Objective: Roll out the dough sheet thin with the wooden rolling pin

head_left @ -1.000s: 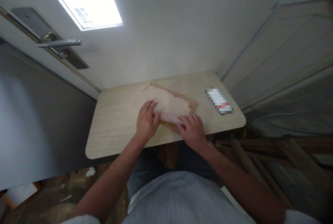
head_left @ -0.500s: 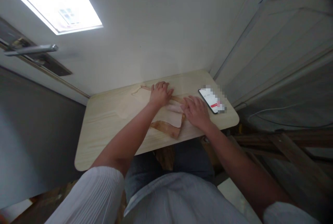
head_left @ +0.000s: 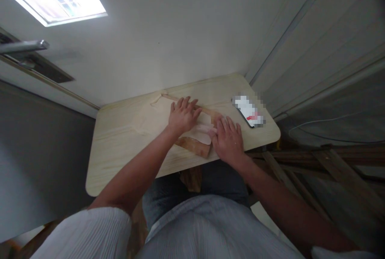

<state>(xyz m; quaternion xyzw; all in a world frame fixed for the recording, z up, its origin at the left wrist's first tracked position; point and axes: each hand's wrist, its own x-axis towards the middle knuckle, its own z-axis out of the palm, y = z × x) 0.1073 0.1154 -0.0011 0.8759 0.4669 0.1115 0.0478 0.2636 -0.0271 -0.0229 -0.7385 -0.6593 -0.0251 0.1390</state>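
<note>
A thin, cream-coloured sheet that looks like rolled dough (head_left: 156, 112) lies over a brown wooden board (head_left: 195, 146) and spreads past its left side onto the table. Between my hands a pale rod, like a small rolling pin (head_left: 206, 128), rests on the sheet. My left hand (head_left: 184, 115) lies palm down over the rod's left end, fingers spread. At the rod's right end, by the board's right edge, is my right hand (head_left: 227, 138), its fingers stretched forward and its thumb against the rod. My palms hide the rod's ends.
The small light wood table (head_left: 120, 158) has rounded corners and stands against a white door (head_left: 168, 30) with a metal handle (head_left: 27, 46). A phone (head_left: 248, 110) lies to the right of my right hand. Wooden slats and a cable are beyond the table's right side.
My right hand has moved nearer to me along the board's right edge. My left hand has shifted slightly left and nearer, and the rod has come a little nearer. The view has tilted slightly.
</note>
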